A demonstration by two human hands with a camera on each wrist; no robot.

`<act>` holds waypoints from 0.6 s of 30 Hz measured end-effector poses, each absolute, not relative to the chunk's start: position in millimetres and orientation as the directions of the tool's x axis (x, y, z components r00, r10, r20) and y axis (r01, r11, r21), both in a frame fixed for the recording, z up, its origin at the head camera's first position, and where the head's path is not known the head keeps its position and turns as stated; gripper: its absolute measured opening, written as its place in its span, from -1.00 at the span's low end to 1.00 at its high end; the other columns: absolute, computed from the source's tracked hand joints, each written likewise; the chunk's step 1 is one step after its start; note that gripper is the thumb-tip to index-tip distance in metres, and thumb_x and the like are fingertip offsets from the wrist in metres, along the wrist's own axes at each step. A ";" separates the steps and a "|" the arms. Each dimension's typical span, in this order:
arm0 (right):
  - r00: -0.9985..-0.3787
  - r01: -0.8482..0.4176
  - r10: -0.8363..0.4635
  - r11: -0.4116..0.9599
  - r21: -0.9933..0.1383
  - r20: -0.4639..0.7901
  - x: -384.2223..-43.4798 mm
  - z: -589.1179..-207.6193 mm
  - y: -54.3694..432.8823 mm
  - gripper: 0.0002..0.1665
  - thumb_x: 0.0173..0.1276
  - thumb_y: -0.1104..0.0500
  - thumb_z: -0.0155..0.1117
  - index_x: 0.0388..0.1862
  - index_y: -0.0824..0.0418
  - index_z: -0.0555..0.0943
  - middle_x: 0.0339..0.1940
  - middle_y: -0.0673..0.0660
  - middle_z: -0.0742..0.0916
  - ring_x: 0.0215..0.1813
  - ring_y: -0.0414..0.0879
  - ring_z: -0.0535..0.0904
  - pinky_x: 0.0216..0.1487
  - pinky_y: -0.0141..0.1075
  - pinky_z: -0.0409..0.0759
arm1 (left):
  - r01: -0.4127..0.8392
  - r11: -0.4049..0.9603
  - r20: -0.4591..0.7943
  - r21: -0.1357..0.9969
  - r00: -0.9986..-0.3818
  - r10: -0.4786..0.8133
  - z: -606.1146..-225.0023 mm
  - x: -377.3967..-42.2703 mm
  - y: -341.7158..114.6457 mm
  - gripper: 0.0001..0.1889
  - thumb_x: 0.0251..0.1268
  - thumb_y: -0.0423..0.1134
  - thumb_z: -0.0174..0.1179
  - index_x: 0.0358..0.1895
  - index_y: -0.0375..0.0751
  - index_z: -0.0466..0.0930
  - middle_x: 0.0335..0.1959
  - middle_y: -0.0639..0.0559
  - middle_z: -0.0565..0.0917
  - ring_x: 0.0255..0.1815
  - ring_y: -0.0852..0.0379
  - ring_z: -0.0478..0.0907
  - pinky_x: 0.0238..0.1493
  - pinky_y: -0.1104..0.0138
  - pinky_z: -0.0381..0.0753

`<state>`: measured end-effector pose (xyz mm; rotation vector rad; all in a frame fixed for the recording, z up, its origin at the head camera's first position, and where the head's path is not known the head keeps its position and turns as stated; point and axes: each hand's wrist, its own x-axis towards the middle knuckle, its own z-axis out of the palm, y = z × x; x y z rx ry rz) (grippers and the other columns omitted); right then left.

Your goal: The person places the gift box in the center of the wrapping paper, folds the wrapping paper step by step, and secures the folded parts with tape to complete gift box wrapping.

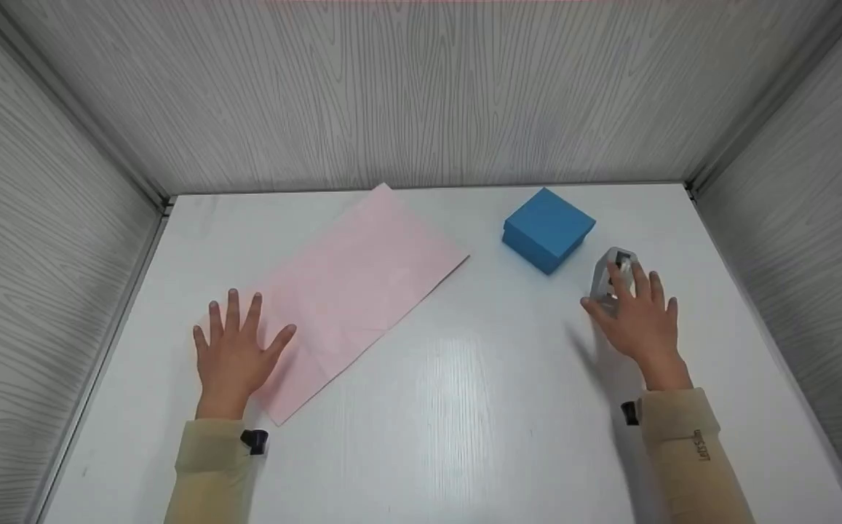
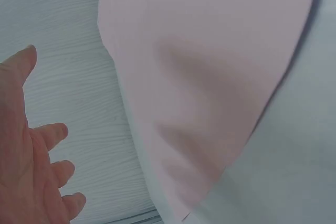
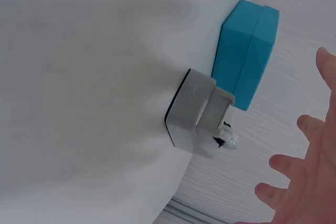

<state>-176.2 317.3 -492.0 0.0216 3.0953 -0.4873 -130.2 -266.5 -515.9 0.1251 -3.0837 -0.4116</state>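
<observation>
The left grip (image 1: 235, 366) is over the left end of the pink sheet (image 1: 370, 269), with fingers spread wide, holding nothing. The sheet lies on a slant, and its far corner reaches the back edge of the worktop (image 1: 457, 407). Next comes a gap, with lots of room in the front middle, then the blue box (image 1: 547, 224) near the back edge. The gray tape holder (image 3: 189, 111) stands just beside it, under the right grip (image 1: 642, 327), whose fingers are spread and hold nothing. Then a strip runs to the right edge
</observation>
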 end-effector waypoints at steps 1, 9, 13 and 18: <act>-1.000 0.007 0.007 0.949 -0.315 -0.002 -176.6 -494.0 313.6 0.05 0.36 -0.49 -0.09 0.61 0.06 -0.01 0.57 0.38 0.00 0.53 0.40 -0.18 0.30 0.47 -0.19 | -0.075 0.961 0.016 0.266 -0.996 -0.082 -516.1 -129.0 -265.5 0.00 0.26 0.54 -0.25 0.58 -0.11 -0.04 0.57 -0.30 -0.20 0.53 -0.39 -0.33 0.34 -0.34 -0.40; -0.997 -0.075 -0.067 0.948 -0.310 0.036 -181.9 -510.3 281.3 -0.03 0.40 -0.40 0.00 0.58 0.11 0.10 0.51 0.40 0.17 0.47 0.41 0.04 0.29 0.40 0.06 | -0.094 0.949 -0.064 0.300 -0.995 -0.078 -521.7 -120.2 -256.4 0.01 0.26 0.47 -0.07 0.57 -0.18 -0.03 0.54 -0.40 -0.11 0.49 -0.45 -0.13 0.34 -0.36 -0.27; -0.995 -0.083 -0.094 0.940 -0.330 -0.020 -186.4 -516.3 264.8 -0.05 0.42 -0.38 0.00 0.58 0.12 0.10 0.52 0.38 0.17 0.48 0.38 0.05 0.32 0.36 0.08 | -0.098 0.949 -0.119 0.299 -0.991 -0.065 -526.9 -117.7 -252.0 -0.01 0.27 0.39 0.02 0.54 -0.27 0.03 0.49 -0.47 0.01 0.44 -0.47 0.01 0.32 -0.37 -0.14; -0.988 -0.094 -0.132 0.919 -0.383 -0.074 -193.0 -522.4 244.0 -0.07 0.43 -0.35 0.02 0.58 0.11 0.11 0.51 0.36 0.22 0.46 0.34 0.13 0.28 0.31 0.23 | -0.084 0.953 -0.131 0.290 -0.990 -0.047 -534.8 -116.3 -249.1 -0.07 0.29 0.30 0.09 0.50 -0.32 0.11 0.42 -0.50 0.17 0.37 -0.48 0.14 0.27 -0.38 0.03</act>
